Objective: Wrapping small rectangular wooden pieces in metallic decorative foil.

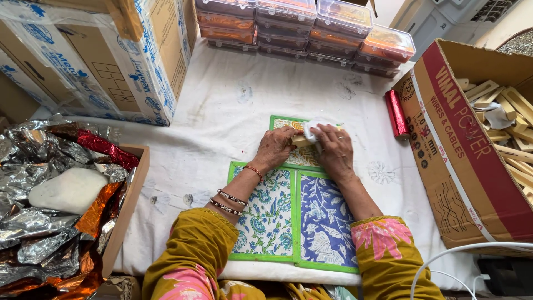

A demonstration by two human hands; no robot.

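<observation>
Both hands meet over the top of the printed cloth mats: the left hand is curled around one end of a small pale wooden block, fingers closed on it, while the right hand presses a white wad of tissue or cloth down against the block's other end, fingers bent over it. The block sits just above the yellow-patterned mat, beyond the two green-edged blue floral mats. It looks stiff and light, easy to pinch by its short ends; the wad looks soft and crushable, something to gather in the fingertips rather than grip hard. The mats lie flat on the white-covered worktop and would likely slide or flop if tugged by a corner. To the right of the mats lies a red foil roll, then a cardboard box of more wooden pieces. Left of the mats, a tray heaped with silver and red foil. Beyond them, stacked clear lidded containers.
</observation>
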